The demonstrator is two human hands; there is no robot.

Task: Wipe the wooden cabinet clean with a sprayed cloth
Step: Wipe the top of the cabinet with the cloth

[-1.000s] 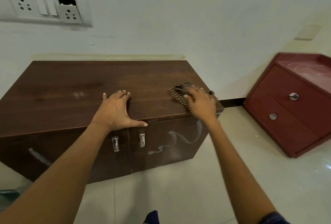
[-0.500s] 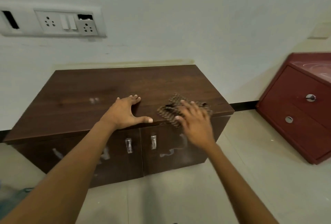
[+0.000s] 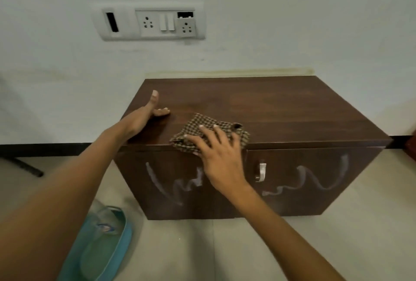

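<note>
A low dark wooden cabinet stands against the white wall, with white chalky scribbles on both front doors. A brown checked cloth lies on the top near the front edge, left of centre. My right hand presses flat on the cloth, fingers spread, the palm hanging over the front edge. My left hand rests on the top's left edge, thumb raised, fingers on the wood, holding nothing.
A switch and socket panel is on the wall above. A teal and clear plastic object lies on the tiled floor at the cabinet's lower left. A metal door handle shows on the right door. A red cabinet's edge sits at far right.
My right hand has slid the cloth leftward along the front edge of the top. My left hand has shifted to the left edge. The view has swung left.
</note>
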